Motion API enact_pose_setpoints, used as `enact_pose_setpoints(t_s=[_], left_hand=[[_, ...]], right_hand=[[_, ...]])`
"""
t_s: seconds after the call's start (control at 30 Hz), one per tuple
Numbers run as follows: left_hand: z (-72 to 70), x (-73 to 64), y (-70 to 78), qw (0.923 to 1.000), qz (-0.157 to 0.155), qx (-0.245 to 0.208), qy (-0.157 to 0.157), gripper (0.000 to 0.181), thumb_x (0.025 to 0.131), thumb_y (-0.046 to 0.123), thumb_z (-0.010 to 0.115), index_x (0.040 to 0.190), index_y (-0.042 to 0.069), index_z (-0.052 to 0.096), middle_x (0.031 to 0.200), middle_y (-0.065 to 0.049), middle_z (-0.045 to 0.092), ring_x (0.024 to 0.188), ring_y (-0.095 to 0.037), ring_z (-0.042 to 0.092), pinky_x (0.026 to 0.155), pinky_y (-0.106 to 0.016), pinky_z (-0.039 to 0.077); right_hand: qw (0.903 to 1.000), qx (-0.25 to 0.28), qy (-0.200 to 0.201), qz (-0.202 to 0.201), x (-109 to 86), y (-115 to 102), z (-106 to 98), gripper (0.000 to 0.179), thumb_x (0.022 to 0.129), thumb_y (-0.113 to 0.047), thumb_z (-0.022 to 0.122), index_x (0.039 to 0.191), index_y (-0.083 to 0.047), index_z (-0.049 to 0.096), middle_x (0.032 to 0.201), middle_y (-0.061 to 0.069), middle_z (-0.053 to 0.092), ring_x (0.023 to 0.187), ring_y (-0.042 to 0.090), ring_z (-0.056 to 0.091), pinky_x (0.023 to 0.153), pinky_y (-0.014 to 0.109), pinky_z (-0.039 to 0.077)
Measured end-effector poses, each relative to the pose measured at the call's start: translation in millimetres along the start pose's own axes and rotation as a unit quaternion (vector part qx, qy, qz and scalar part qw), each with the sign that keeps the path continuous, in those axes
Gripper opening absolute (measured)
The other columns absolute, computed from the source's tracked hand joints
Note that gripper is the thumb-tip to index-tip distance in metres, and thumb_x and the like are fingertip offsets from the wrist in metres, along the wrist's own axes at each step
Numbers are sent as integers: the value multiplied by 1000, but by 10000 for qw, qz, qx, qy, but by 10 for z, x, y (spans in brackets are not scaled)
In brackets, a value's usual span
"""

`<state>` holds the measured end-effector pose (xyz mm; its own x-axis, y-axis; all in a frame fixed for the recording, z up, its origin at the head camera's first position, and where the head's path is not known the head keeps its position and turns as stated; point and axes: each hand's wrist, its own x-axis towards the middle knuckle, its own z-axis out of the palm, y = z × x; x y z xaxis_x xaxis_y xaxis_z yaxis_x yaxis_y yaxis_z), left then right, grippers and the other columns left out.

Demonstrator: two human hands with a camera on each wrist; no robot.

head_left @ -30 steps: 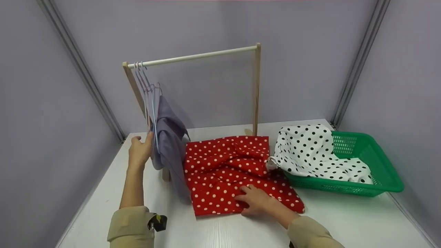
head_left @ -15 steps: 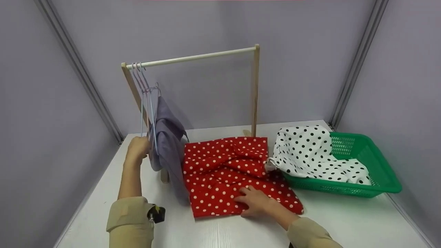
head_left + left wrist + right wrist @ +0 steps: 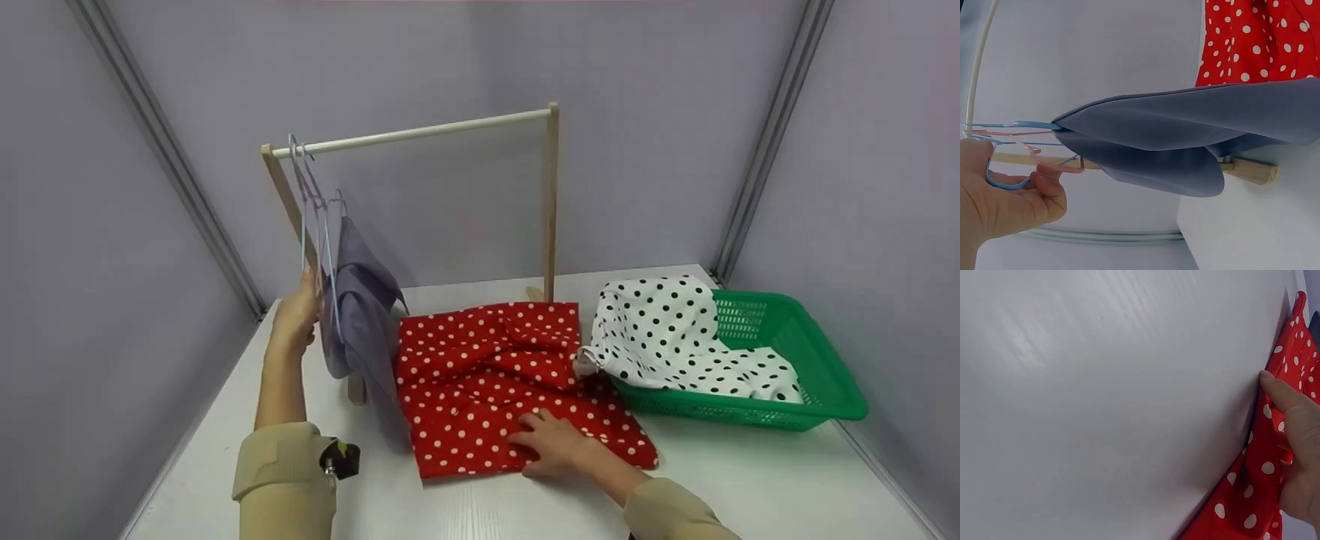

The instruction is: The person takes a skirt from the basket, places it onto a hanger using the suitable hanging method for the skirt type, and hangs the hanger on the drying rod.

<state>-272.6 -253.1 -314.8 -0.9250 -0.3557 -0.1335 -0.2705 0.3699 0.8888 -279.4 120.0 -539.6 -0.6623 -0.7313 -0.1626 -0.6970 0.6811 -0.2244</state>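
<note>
My left hand (image 3: pixel 298 307) grips the lower end of a light blue hanger (image 3: pixel 1008 184), with the thumb and fingers around it in the left wrist view. A pink hanger (image 3: pixel 1081 164) lies right by the curled fingers. The hangers' hooks are at the left end of the rack's white rod (image 3: pixel 420 132). Beside them hangs a grey-blue garment (image 3: pixel 360 307), its lower part reaching the table. My right hand (image 3: pixel 555 444) rests with spread fingers on the near edge of a red cloth with white dots (image 3: pixel 480 375), which is spread flat and slightly wrinkled.
A green plastic basket (image 3: pixel 832 360) stands at the right, with a white cloth with black dots (image 3: pixel 660 322) draped over its left side and front. The rack's right wooden post (image 3: pixel 551 210) rises behind the red cloth. Grey walls enclose the white table (image 3: pixel 480 510).
My left hand dipped, then rose along the hangers, and one hook now sits higher against the rod. The right hand has stayed on the red cloth. The head view has shifted slightly.
</note>
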Motion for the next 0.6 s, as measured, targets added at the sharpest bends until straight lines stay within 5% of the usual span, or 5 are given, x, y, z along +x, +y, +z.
enact_pose_setpoints(t_s=[0.2, 0.33, 0.47, 0.6], left_hand=[[-42, -47, -34, 9997, 151, -53, 171, 72, 94, 58, 11, 83, -3, 50, 68, -2, 41, 50, -7, 34, 47, -20, 33], [-61, -113, -87, 9972, 550, 343, 365, 84, 95, 55, 12, 107, -16, 55, 75, -10, 50, 54, -10, 41, 49, -23, 36], [-80, -182, -175, 9927, 904, 609, 514, 86, 95, 54, 11, 111, -19, 55, 83, -19, 57, 59, -16, 46, 54, -28, 37], [-149, -252, -255, 9930, 1000, 424, 457, 85, 95, 56, 14, 109, -17, 55, 69, -7, 51, 53, -10, 41, 50, -25, 36]], right_hand=[[10000, 24, -35, -8, -2, 3, 2, 49, 82, -42, 65, 129, -30, 54, 133, 6, 42, 118, 27, 38, 89, 50, 41], [10000, -36, -23, -24, 1, 6, -1, 49, 82, -42, 65, 128, -30, 55, 132, 6, 43, 117, 27, 39, 88, 49, 41], [10000, 1, -33, -28, 5, 5, 0, 49, 83, -42, 64, 129, -30, 54, 133, 6, 43, 118, 27, 39, 89, 49, 41], [10000, 26, -48, -34, 8, -1, -3, 49, 82, -42, 64, 129, -30, 54, 133, 6, 42, 118, 27, 39, 89, 50, 40]])
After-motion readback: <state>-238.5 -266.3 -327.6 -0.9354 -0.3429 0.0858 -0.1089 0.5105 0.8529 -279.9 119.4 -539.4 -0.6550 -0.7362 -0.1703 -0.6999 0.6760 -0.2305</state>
